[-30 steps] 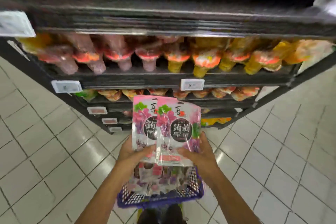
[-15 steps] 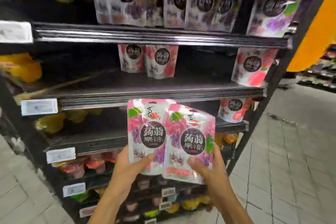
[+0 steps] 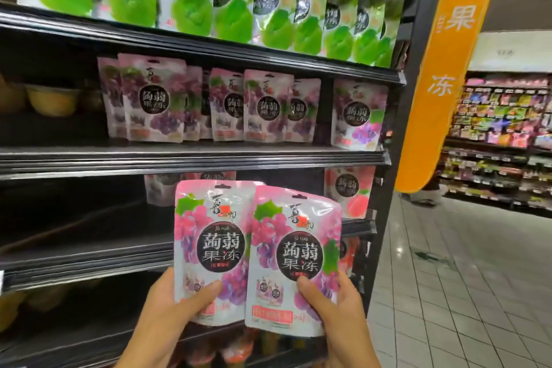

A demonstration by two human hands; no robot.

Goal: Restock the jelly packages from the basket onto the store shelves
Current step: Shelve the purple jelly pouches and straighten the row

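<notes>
Up comes the view from the lower racks to the grape row (image 3: 209, 104) at centre frame, left hand (image 3: 167, 305) and right hand (image 3: 343, 305) each clasping a jelly pouch (image 3: 209, 236), (image 3: 298, 251) low-centre, unshelved, basket unseen.

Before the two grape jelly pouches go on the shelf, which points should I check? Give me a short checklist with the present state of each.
1. Left hand holds left grape jelly pouch, thumb on front: ok.
2. Right hand holds right grape jelly pouch: ok.
3. Pouches upright, labels forward: ok.
4. Matching grape pouch row found on the shelf above: ok.
5. Free space in that row, gap right of centre: ok.
6. Depth of space behind the front pouches: cannot tell.
</notes>
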